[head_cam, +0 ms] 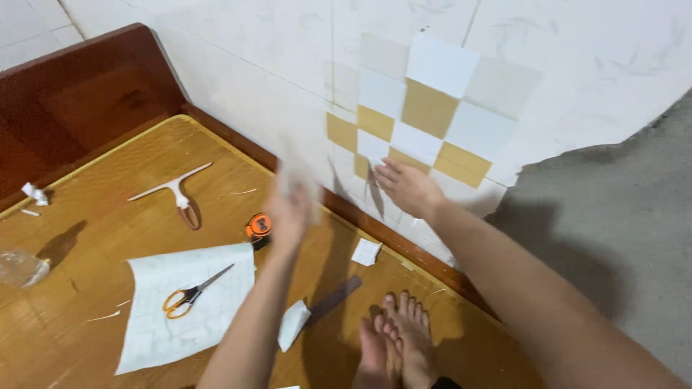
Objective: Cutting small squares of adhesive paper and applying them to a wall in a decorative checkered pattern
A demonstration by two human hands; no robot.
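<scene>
A person's right hand [407,186], fingers spread and flat, presses against the checkered patch [425,119] of white and tan squares on the tiled wall [252,50], touching its lower-left corner at about 12 o'clock from the person's two bare feet [396,338]. The left hand [288,212], blurred, pinches one pale translucent sheet [299,173] held upright just left of the patch.

On the wooden bench [94,338] lie one pair of orange-handled scissors [191,294] atop one large white gridded sheet [184,302], at 9 o'clock from the feet; one orange tape measure [258,227] at 11 o'clock; one white squeegee [176,191] farther out at 10 o'clock. Two small white paper scraps [366,252] rest near the feet, beside one dark ruler [335,297]. One clear plastic bottle [21,268] sits at the left edge.
</scene>
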